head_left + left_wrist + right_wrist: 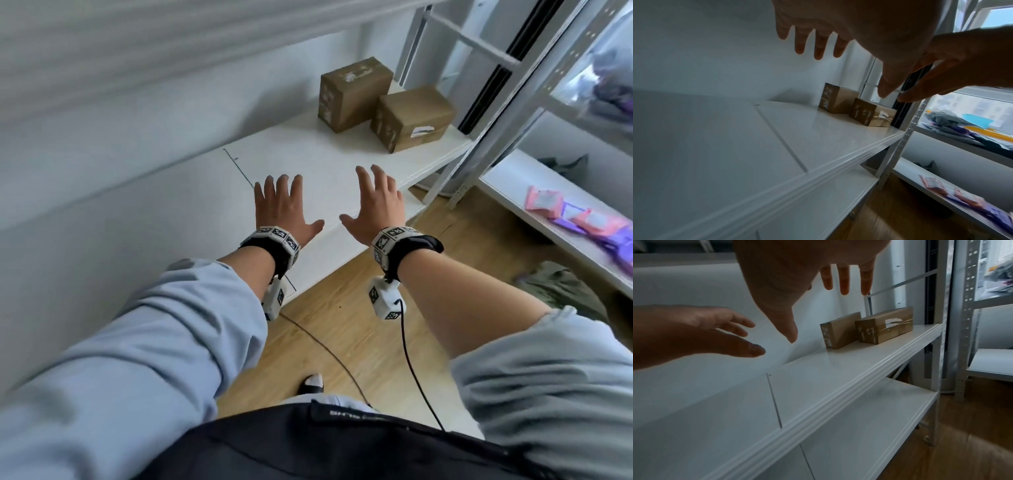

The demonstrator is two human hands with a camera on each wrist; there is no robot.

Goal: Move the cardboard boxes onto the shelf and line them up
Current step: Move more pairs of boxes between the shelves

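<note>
Over the smooth white shelf (308,164), left hand (279,209) and right hand (375,205) spread empty, seemingly hovering, near two taped cardboard boxes (354,92).

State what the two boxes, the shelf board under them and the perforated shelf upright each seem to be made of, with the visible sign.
Boxes: brown cardboard, matte, glossy clear tape on seams. Shelf board: white, smooth, slightly glossy; it mirrors the boxes; painted metal or laminate, unclear. Upright: probably painted steel, with punched holes.

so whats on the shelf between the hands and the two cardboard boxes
Nothing: the head view shows only bare white shelf between the open left hand and right hand and the two cardboard boxes.
</note>
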